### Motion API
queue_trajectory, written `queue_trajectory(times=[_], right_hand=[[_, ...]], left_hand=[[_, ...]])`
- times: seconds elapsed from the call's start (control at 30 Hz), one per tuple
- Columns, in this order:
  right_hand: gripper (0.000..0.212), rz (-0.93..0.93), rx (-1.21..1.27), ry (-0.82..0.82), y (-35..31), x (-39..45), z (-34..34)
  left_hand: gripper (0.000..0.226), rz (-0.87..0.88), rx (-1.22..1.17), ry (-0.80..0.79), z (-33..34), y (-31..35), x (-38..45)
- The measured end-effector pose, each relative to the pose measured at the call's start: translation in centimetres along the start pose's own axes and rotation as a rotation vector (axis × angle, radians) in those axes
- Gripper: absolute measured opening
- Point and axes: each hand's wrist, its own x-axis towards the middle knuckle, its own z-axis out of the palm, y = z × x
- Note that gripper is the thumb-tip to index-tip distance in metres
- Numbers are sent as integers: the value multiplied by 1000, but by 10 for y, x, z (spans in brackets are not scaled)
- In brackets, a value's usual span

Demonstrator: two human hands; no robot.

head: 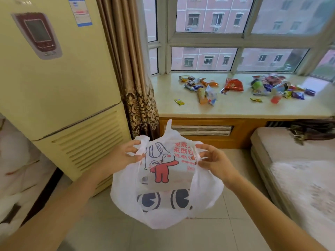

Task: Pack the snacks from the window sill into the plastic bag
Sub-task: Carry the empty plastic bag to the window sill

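Head view shows the left hand (126,156) and right hand (212,160) each pinching the plastic bag (163,178) at its mouth, which should be pulled wide before reaching the snacks (233,87) scattered along the window sill (235,107) beyond.

Both hands (125,156) (215,160) pinch plastic bag (163,178); snacks (233,87) on window sill (235,107).

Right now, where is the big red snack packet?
In the head view, the red snack packet lies on the window sill, right of centre, between the two scattered snack piles, close to the window.
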Motion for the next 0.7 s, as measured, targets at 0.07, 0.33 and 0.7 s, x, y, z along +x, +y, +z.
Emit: queue_trajectory(times=[0.07, 0.33, 0.7], right_hand=[[48, 13, 10, 31, 6, 13, -26], [46, 95, 45, 115, 33, 96, -102], [48, 154, 100, 129, 30, 238, -195]], left_hand=[[52, 9, 5, -31, 16, 13, 28], [46, 64, -13, -184, 73, 67, 159], [40, 53, 30, -247, 92, 122, 338]])
